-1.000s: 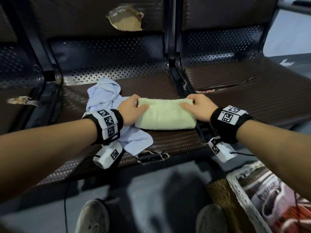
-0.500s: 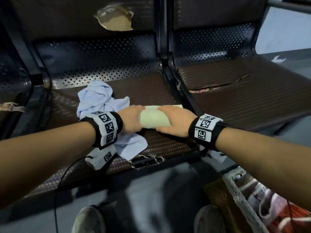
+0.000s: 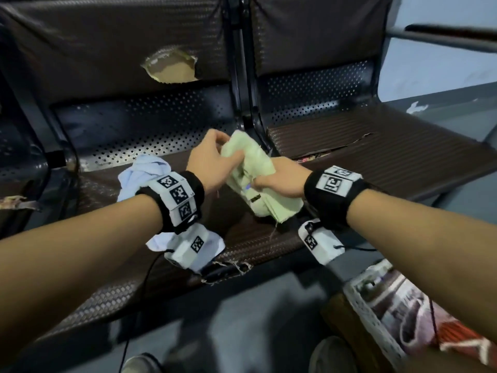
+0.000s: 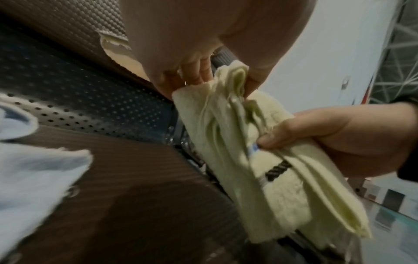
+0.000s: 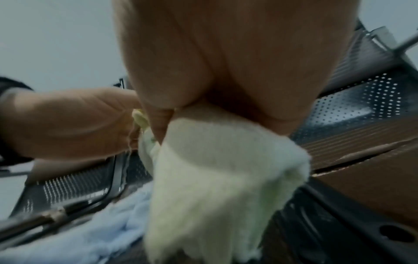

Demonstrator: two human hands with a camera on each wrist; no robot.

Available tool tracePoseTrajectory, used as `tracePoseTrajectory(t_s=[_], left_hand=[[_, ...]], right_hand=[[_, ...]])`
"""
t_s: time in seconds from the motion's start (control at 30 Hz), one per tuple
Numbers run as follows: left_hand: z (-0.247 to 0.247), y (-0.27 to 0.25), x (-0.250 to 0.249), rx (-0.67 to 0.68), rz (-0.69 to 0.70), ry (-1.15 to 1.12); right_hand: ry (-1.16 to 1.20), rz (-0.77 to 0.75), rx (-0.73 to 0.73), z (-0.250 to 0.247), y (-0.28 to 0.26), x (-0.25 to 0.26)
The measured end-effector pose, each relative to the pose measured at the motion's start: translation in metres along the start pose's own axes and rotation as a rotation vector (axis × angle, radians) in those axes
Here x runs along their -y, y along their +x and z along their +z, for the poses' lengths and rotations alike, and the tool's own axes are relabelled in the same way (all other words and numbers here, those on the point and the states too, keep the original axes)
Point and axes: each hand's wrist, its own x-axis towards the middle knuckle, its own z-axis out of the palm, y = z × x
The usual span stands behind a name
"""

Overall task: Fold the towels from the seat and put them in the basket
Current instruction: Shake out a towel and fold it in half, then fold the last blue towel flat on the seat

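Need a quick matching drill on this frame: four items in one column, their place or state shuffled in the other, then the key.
Items:
1. folded pale green towel
2. crumpled light blue towel
3. white woven basket
4. torn hole in the brown seat back

States:
A. on the floor, lower right of the head view
B. lying loose on the brown seat
C. gripped off the seat by the left hand and right hand
D. above the perforated metal panel, padding exposed

Pairs: 1-C, 2-B, 3-A, 4-D
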Motion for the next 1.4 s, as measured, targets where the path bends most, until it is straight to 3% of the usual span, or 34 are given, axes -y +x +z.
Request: tracePoseTrajectory(t_s=[0.07, 0.13, 0.2, 0.3, 0.4, 0.47, 0.6, 0.73, 0.9, 1.0, 1.2, 1.4], left_hand=[[0.009, -0.005, -0.024, -0.01, 0.028, -0.133], [0.028, -0.015, -0.049, 0.065, -0.005, -0.245], [0.055, -0.032, -0.077, 0.285, -0.081, -0.296], [0.107, -0.066, -0.114, 0.733, -0.13, -0.487], [0.159, -0.107, -0.156, 0.883, -0.136, -0.564], [0.193, -0.133, -0.181, 0.955, -0.097, -0.509], [0.257, -0.188, -0.216, 1.121, 0.171, -0.181], [0.311, -0.245, -0.221, 1.352, 0.269, -0.017], [0.358, -0.291, -0.189, 1.392, 0.362, 0.386], [0.369, -0.3, -0.169, 1.331, 0.438, 0.496], [0.374, -0.295, -0.165, 1.209, 0.4, 0.474], [0.35, -0.27, -0.187, 1.285, 0.431, 0.341]], right_hand=[[0.271, 0.047, -0.091, -0.015, -0.026, -0.014], [0.558, 0.077, -0.141, -0.026, -0.06, -0.031], [0.752, 0.07, -0.209, -0.036, -0.095, -0.049], [0.857, 0.073, -0.349, -0.052, -0.153, -0.077], [0.934, 0.16, -0.476, -0.06, -0.222, -0.114], [1.002, 0.298, -0.61, -0.058, -0.269, -0.14], [1.067, 0.569, -0.901, -0.036, -0.352, -0.191], [1.019, 0.807, -1.006, 0.008, -0.401, -0.23], [1.114, 1.12, -0.904, 0.055, -0.416, -0.27], [1.051, 1.224, -0.793, 0.069, -0.409, -0.281], [0.946, 1.259, -0.794, 0.061, -0.399, -0.282], [0.41, 1.143, -0.711, 0.02, -0.395, -0.259]])
